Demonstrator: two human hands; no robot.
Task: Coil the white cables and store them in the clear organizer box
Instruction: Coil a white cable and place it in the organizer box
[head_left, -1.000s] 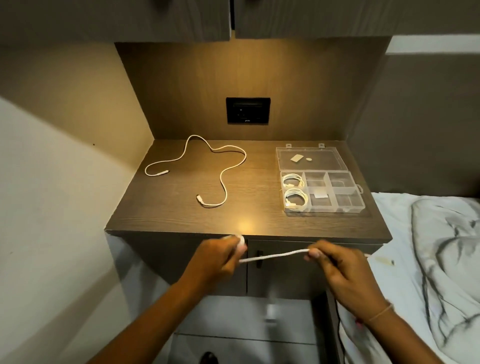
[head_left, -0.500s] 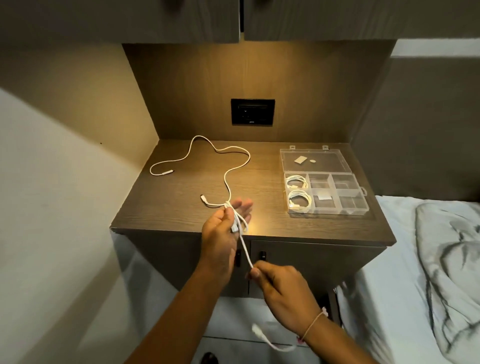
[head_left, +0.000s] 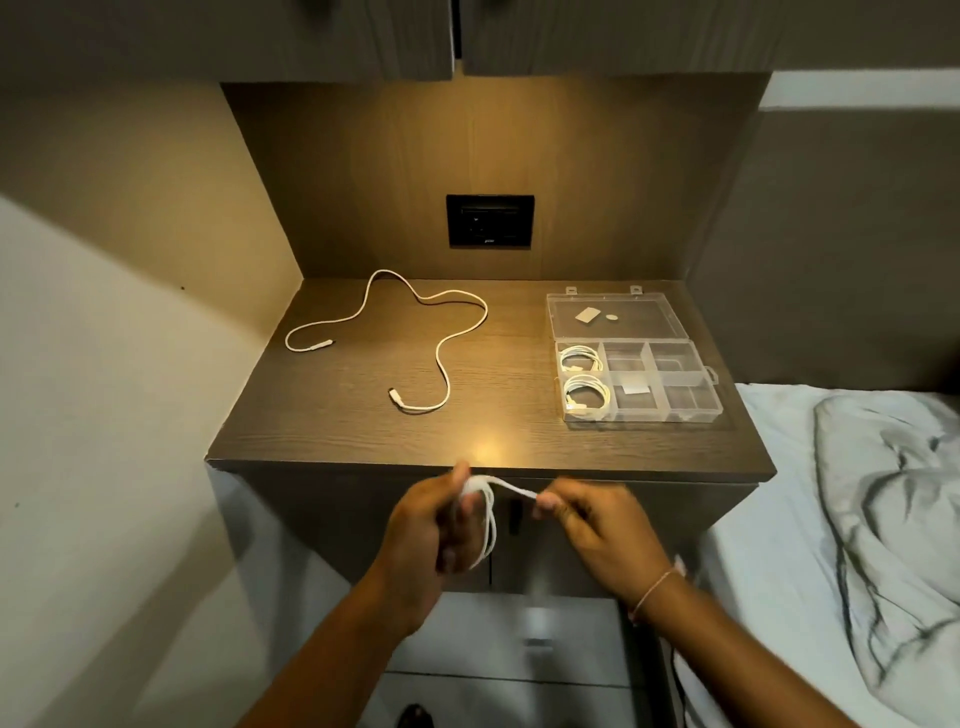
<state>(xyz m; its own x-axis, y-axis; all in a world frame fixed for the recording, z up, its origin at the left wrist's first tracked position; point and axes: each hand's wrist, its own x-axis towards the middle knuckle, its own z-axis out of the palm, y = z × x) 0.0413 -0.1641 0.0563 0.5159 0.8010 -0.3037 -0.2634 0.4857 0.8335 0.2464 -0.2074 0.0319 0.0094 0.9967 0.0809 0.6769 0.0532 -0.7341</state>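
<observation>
My left hand (head_left: 434, 525) holds a white cable (head_left: 489, 525) wound in loops around its fingers, just in front of the nightstand's front edge. My right hand (head_left: 597, 525) pinches the cable's free end, pulled taut to the right of the loops. A second white cable (head_left: 441, 358) lies loose and uncoiled on the left half of the wooden nightstand top (head_left: 363, 410). The clear organizer box (head_left: 670, 384) sits open at the right, its lid folded back. Two coiled white cables (head_left: 584, 376) fill its two left compartments.
A black wall socket (head_left: 489, 221) is set in the back panel. Cabinets hang overhead. A bed with a rumpled grey sheet (head_left: 883, 493) lies to the right. A wall closes the left side. Drawers sit below the top.
Both hands dropped back below the nightstand's front edge. More cable is wound around my left hand, and my right hand moved up to the right of it, holding the short remaining end.
</observation>
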